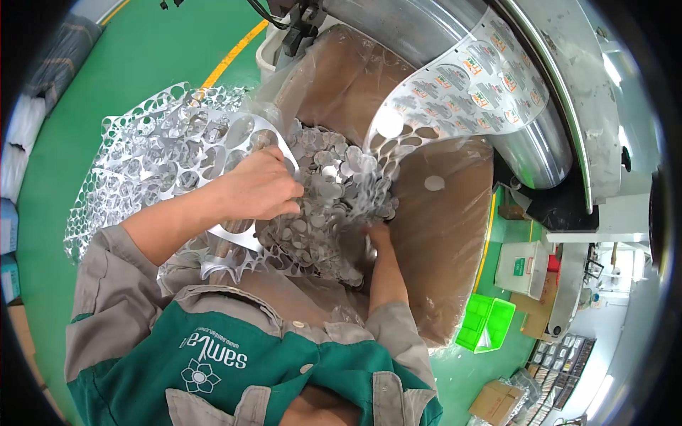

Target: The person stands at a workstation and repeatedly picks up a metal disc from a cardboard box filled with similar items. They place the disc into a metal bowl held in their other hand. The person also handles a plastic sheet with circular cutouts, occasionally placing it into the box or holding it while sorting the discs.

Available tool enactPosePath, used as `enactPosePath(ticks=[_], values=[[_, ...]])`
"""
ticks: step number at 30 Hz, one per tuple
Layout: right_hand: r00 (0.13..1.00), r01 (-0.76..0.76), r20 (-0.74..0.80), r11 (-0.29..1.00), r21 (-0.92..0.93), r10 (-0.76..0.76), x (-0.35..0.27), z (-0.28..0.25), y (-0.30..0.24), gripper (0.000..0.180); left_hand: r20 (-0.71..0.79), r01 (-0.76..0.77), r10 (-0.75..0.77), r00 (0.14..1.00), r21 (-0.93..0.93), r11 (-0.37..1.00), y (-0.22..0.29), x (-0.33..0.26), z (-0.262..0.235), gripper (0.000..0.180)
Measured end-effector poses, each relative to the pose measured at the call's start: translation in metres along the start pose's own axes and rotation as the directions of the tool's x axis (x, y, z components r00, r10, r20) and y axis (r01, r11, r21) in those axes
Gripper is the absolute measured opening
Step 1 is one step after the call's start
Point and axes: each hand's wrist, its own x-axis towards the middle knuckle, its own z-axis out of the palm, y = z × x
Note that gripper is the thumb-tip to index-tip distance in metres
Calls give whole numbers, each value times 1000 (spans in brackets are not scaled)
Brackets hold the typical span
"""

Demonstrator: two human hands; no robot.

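My left hand [261,186] has its fingers curled closed at a strip of punched silver foil [245,135] with large round holes, at the left rim of a cardboard box [440,241] lined with clear plastic. Loose silver foil discs [312,195] lie heaped in the box. Down among them at the right side is my right hand [376,234]; its fingers are blurred and partly hidden by foil. Printed foil web [472,85] comes down from a machine into the box, with holes and blurred foil at its lower end.
A large heap of punched foil scrap [156,156] lies left of the box on the green floor [177,42]. Metal rollers [547,153] stand close above the box at the right. A bright green crate [485,323] and a white bin [522,270] are farther right.
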Motion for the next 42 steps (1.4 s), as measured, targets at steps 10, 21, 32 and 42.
enactPosePath(ticks=[10,21,32,42], values=[[879,454,-16,825,336,-477,-75,-141,3,41,-3,32,-34,999,-262,964,16,17,-5,22],[459,346,-249,-86,934,-853,-152,-183,-68,51,-588,-34,-510,628,-676,736,56,-46,-175,42],[976,212,8,941,-264,-217,-31,-71,35,59,-701,874,-623,347,1,486,-174,-476,-261,42],[926,369,146,916,-158,-348,-42,-52,-5,67,-569,-52,20,822,-40,998,-11,-81,-72,27]])
